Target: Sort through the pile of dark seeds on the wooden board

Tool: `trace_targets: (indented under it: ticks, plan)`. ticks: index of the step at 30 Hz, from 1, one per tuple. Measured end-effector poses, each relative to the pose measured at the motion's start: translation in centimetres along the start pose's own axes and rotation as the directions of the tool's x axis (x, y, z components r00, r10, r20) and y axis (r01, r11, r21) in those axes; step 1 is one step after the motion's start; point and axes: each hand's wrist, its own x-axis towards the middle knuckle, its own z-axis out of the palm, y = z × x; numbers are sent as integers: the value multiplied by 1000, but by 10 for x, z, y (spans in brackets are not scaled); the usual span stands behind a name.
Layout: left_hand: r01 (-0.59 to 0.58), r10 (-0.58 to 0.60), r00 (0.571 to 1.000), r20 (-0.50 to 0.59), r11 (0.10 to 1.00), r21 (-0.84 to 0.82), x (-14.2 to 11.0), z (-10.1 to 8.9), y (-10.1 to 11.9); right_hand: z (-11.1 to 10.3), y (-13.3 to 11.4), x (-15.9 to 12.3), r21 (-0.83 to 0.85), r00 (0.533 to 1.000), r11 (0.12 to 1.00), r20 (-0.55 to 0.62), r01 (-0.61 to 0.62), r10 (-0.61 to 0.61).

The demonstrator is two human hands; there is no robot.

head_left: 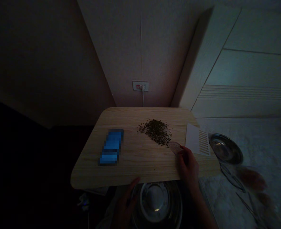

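Observation:
My right hand [188,162] is closed on a small, pale see-through plastic piece [175,147], perhaps a scraper. Its tip reaches the lower right edge of a loose pile of small dark grains or seeds [156,129] on the wooden tabletop [130,165]. Below the table's near edge, my left hand [126,202] is at the left rim of a shiny metal bowl [155,202], its fingers curled about the rim. One fingertip of that hand touches or nearly touches the table edge. Dim light hides much of the left hand.
A phone with a lit, blurred screen [111,148] lies on the left of the table. At the right edge is a white slotted board [197,140]. Beyond it, a metal bowl [226,148] rests on a pale surface [269,143]. A plugged wall socket [140,86] is behind.

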Motion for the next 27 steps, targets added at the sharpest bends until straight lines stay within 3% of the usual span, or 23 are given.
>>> trace_targets:
  ticks: [9, 20, 27]
  plan:
    - [-4, 3, 1000, 24, 1000, 22, 2, -1, -6, -1, 4, -4, 20, 992, 998, -110, -54, 56]
    - [-13, 13, 1000, 15, 1000, 8, 1, 1, -13, 1, 7, -6, 11, 991, 1000, -129, -28, 29]
    - [-15, 15, 1000, 0, 1000, 7, 2, -1, -5, 0, 8, -6, -16, 993, 1000, -117, -15, 13]
